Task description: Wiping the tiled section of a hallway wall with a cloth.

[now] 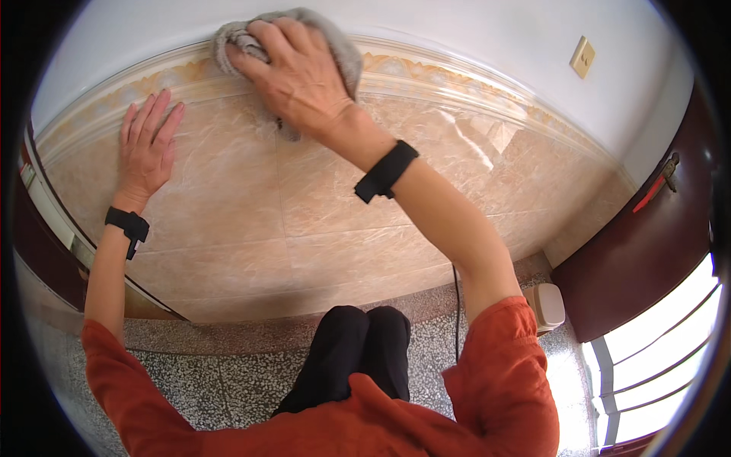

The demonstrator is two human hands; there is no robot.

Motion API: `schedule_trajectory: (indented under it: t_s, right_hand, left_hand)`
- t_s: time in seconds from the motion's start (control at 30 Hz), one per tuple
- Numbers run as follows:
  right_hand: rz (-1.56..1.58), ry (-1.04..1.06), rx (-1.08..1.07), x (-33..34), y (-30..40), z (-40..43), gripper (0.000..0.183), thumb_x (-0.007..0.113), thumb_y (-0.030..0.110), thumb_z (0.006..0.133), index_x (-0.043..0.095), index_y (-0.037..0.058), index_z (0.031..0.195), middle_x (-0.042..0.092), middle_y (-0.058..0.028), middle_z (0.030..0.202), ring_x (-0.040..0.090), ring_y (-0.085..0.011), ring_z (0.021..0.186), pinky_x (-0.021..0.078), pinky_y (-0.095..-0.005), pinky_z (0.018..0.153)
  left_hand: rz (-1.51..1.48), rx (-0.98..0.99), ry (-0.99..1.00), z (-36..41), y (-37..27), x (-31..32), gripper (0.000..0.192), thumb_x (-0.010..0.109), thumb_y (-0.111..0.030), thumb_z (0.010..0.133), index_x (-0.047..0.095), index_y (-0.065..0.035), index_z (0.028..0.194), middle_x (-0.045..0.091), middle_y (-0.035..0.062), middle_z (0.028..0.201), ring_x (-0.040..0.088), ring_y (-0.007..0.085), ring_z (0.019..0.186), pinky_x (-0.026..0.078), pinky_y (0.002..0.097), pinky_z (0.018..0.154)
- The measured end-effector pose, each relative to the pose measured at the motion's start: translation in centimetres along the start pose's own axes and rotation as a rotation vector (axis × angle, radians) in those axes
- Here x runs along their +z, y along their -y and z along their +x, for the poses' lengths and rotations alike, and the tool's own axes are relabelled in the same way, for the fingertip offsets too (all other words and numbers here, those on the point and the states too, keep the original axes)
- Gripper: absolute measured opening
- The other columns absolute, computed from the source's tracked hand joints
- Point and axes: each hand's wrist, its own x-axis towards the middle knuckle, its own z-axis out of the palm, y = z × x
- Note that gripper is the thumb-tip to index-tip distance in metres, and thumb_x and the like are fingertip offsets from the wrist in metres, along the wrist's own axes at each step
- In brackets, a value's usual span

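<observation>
My right hand [300,77] grips a bunched grey cloth [337,43]. It presses the cloth against the patterned border tiles [422,71] at the top of the tiled wall, where they meet white plaster. The cloth covers part of the border. Lower and to the left, my left hand [147,143] lies against the beige marbled wall tiles [228,183], its fingers spread and holding nothing. Its fingertips reach the lower edge of the border. Both wrists wear black bands.
A cream wall plate [582,57] sits at upper right. Below it stands a dark red door [639,245] with a red item hanging at its handle. A beige bin [545,308] stands on the speckled floor [245,383]. A black cable [457,308] hangs beside my right arm.
</observation>
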Motion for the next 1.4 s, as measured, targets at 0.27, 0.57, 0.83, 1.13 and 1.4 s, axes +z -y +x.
schedule_trajectory:
  t_s: [0.27, 0.57, 0.83, 1.13, 1.4]
  right_hand:
    - [-0.412, 0.108, 0.278, -9.1, -12.0, -11.5, 0.026, 0.060, 0.015, 0.079, 0.058, 0.0116, 0.104, 0.052, -0.0107, 0.106, 0.047, -0.0267, 0.100, 0.0399, -0.0388, 0.083]
    - [-0.594, 0.118, 0.778, -18.3, -22.0, -20.7, 0.033, 0.045, 0.028, 0.093, 0.052, 0.0065, 0.117, 0.053, -0.0184, 0.105, 0.046, -0.0357, 0.101, 0.0354, -0.0428, 0.091]
    - [-0.502, -0.180, 0.910, -12.2, -15.4, -18.2, 0.031, 0.051, 0.020, 0.090, 0.052, 0.0058, 0.117, 0.042, -0.0187, 0.126, 0.035, -0.0363, 0.120, 0.0358, -0.0434, 0.098]
    - [0.194, 0.021, 0.251, -2.8, -2.3, -4.9, 0.040, 0.055, -0.001, 0.072, 0.057, 0.0091, 0.110, 0.033, -0.0187, 0.136, 0.033, -0.0384, 0.126, 0.0312, -0.0424, 0.105]
    - [0.200, 0.192, 0.032, -0.9, -0.3, -2.2, 0.045, 0.055, 0.006, 0.075, 0.052, 0.0080, 0.120, 0.024, -0.0137, 0.145, 0.021, -0.0327, 0.135, 0.0198, -0.0433, 0.111]
  left_hand:
    - [0.001, 0.001, -0.001, -0.6, 0.5, 0.3, 0.049, 0.046, -0.006, 0.081, 0.045, -0.0129, 0.129, 0.038, 0.0102, 0.140, 0.035, 0.0273, 0.128, 0.022, 0.0458, 0.107]
    - [0.054, 0.022, -0.009, -0.2, 0.3, -0.1, 0.051, 0.044, -0.005, 0.082, 0.040, -0.0118, 0.132, 0.036, 0.0107, 0.140, 0.034, 0.0284, 0.129, 0.022, 0.0482, 0.107]
    - [0.045, 0.022, -0.029, -0.2, -0.1, -0.1, 0.052, 0.044, -0.006, 0.082, 0.039, -0.0137, 0.133, 0.037, 0.0097, 0.140, 0.034, 0.0255, 0.129, 0.022, 0.0448, 0.108]
    - [0.051, 0.001, 0.022, -0.4, 0.1, 0.0, 0.053, 0.045, -0.005, 0.081, 0.040, -0.0144, 0.133, 0.037, 0.0085, 0.140, 0.035, 0.0254, 0.129, 0.023, 0.0449, 0.107]
    - [-0.069, -0.057, -0.010, 0.5, 0.0, -0.7, 0.053, 0.053, -0.011, 0.080, 0.043, -0.0153, 0.131, 0.037, 0.0081, 0.140, 0.035, 0.0263, 0.129, 0.025, 0.0470, 0.106]
